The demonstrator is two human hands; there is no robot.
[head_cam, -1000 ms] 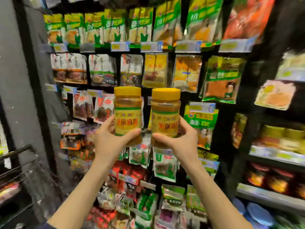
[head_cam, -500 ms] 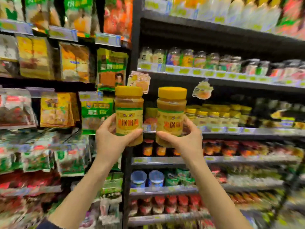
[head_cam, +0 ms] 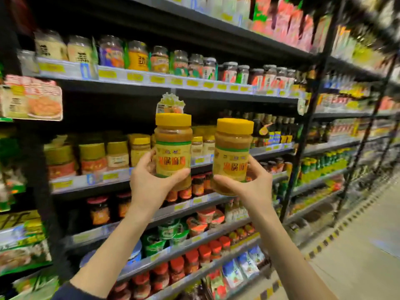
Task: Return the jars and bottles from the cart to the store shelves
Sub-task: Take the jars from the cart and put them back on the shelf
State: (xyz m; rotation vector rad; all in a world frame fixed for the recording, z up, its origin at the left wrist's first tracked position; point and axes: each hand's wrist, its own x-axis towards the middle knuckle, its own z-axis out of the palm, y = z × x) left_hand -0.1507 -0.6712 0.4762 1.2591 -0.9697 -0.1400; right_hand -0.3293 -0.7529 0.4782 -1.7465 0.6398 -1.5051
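Two yellow-lidded jars are up in front of us, one in each of our hands, both upright and held side by side with a clear gap between them. Our left hand point(head_cam: 151, 180) is wrapped around the lower half of the left jar point(head_cam: 173, 148), thumb across the front of the label and fingers behind. Our right hand point(head_cam: 249, 185) is closed on the right jar point(head_cam: 232, 154) the same way, cupping it low, near the base.

Behind the jars runs the middle shelf point(head_cam: 270, 150), and on it, just behind and between our jars, we can see a row of matching yellow-lidded jars point(head_cam: 202, 144) that look like the same product. To our judgement that is where these belong, so the step in hand is carrying them to that shelf.

To do it well, we should place one jar at a time. Our grips sit low, so the bases are partly covered; we would set the front edge of a base on the shelf lip first, then slide our fingers clear and push the jar back. We should keep the lids below the shelf above point(head_cam: 216, 96), mind the hanging packet point(head_cam: 171, 103) dangling just over the left jar, and turn the labels outward to match the row. The edges of the view are blurred, so we cannot tell how much free space the row offers.
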